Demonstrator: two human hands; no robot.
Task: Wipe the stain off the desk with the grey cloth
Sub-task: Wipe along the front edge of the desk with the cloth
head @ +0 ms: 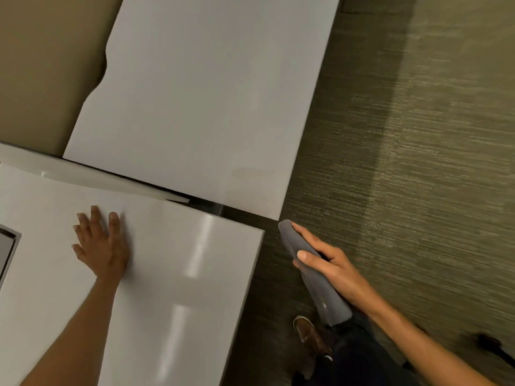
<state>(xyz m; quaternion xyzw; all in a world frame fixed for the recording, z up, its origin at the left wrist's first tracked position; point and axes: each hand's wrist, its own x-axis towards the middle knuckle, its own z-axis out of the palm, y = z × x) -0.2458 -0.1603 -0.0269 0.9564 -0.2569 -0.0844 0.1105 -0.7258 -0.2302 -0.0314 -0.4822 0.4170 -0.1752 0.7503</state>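
Note:
My left hand (101, 244) lies flat with fingers spread on the near white desk (181, 274), holding nothing. My right hand (331, 266) is off the desk's right edge, over the carpet, gripping the folded grey cloth (320, 285), which hangs down from the fingers toward my leg. A second white desk (211, 101) stands beyond the near one, with a narrow dark gap between them. A faint yellowish patch (248, 174) shows near that far desk's front right corner; I cannot tell whether it is the stain.
Dark striped carpet (404, 162) covers the floor at the right. My brown shoe (308, 335) and dark trouser leg are below the cloth. A beige panel (41, 68) rises at the upper left. A metal-framed cutout (8, 249) sits in the near desk's left edge.

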